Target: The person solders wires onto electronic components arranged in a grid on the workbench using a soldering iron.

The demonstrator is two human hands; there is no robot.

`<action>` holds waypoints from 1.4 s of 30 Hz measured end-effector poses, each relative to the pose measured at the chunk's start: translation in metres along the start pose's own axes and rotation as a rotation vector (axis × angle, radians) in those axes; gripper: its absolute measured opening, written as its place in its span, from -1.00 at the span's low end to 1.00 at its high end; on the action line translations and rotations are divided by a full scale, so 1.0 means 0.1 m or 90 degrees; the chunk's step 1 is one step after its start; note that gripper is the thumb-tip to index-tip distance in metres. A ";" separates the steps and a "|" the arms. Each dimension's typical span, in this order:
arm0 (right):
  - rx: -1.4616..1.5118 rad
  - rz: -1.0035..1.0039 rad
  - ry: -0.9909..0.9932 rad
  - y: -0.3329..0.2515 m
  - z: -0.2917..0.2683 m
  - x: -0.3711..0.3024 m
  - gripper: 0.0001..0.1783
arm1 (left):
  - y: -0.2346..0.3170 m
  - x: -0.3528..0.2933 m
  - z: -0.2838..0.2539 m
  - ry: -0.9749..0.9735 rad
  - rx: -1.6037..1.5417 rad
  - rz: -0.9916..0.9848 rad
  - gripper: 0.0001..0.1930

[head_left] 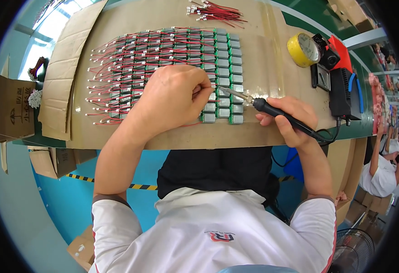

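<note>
My right hand (295,119) grips a soldering iron (272,110) with a black handle. Its metal tip points left, close to the fingertips of my left hand (174,98), over the small grey cells with green edges (223,73). The fingers of my left hand are closed in a pinch, and what lies between them is hidden. Rows of these cells cover the brown work sheet (263,136). Red and black wire leads (113,68) with white plugs run from the rows on the left; the two rightmost columns show no leads. My left hand covers part of the rows.
A bundle of loose red and black leads (217,13) lies at the far edge. At right are a yellow tape roll (295,50), a black soldering station (341,93) and blue-handled pliers (360,93). Cardboard (67,68) lines the left side. Another person (381,175) sits far right.
</note>
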State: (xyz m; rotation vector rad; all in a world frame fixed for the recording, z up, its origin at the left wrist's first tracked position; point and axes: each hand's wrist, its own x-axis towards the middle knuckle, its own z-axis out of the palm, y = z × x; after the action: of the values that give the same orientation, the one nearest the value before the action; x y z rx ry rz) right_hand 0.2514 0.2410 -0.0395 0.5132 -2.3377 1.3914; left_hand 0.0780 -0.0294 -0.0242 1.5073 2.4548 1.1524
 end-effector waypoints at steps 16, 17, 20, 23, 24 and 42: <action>-0.022 -0.021 -0.013 -0.01 0.00 0.04 -0.65 | 0.02 0.00 -0.01 -0.006 0.004 -0.013 -0.94; -0.019 -0.024 -0.013 -0.01 0.00 0.04 -0.66 | 0.02 -0.01 -0.01 -0.005 0.005 -0.014 -0.94; -0.026 -0.031 -0.016 -0.01 0.00 0.05 -0.66 | 0.02 -0.01 -0.01 -0.002 0.004 -0.009 -0.94; -0.032 -0.028 -0.018 -0.03 -0.01 0.05 -0.66 | 0.02 0.00 0.00 -0.001 0.003 -0.008 -0.93; -0.033 -0.028 -0.018 -0.03 -0.02 0.05 -0.66 | 0.02 0.00 0.01 0.000 0.003 -0.006 -0.93; -0.046 -0.008 -0.037 -0.06 -0.02 0.04 -0.66 | 0.04 -0.01 -0.01 0.001 0.014 -0.001 -0.92</action>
State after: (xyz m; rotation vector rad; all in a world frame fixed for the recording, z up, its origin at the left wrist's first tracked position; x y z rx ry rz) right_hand 0.2504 0.2395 -0.0324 0.5540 -2.4164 1.2972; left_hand 0.0809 -0.0295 -0.0215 1.5092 2.4774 1.1319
